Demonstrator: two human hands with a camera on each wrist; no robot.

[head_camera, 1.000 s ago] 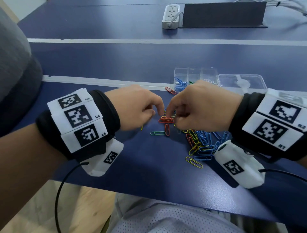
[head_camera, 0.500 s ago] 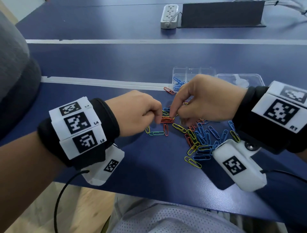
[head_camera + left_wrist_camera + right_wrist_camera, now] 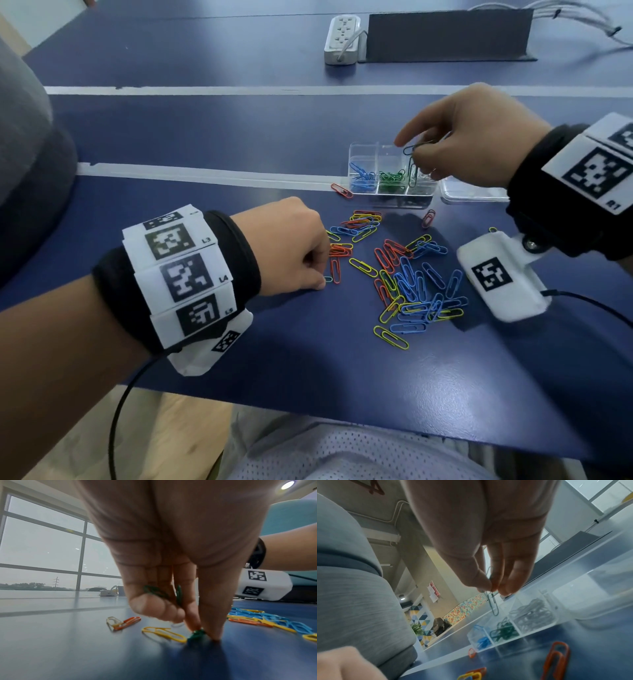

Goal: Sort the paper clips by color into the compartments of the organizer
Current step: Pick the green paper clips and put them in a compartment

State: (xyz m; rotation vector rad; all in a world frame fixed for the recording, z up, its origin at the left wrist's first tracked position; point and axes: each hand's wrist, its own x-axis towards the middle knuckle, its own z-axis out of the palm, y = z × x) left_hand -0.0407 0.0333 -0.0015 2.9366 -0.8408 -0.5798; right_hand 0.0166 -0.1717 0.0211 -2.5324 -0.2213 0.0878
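Loose paper clips (image 3: pixel 407 274): a mixed heap of blue, yellow, orange and green, toward the near edge of the dark blue surface (image 3: pixel 239 342), right of centre.

Your left hand (image 3: pixel 287 246): at the heap's left side, fingers curled down, thumb and forefinger pinching a green clip (image 3: pixel 197 634) against the surface; more green clips (image 3: pixel 159 592) are tucked under the curled fingers.

Organizer (image 3: pixel 390 171): clear plastic, beyond the heap. Left compartment holds blue clips (image 3: pixel 361 176), middle holds green clips (image 3: pixel 390 178), right holds silver clips (image 3: pixel 532 614).

Your right hand (image 3: pixel 469 137): above the organizer, fingertips pinching linked dark green clips (image 3: pixel 412 164) that dangle over the divider between the green and silver compartments.

Power strip (image 3: pixel 342 39): white, near the far edge.
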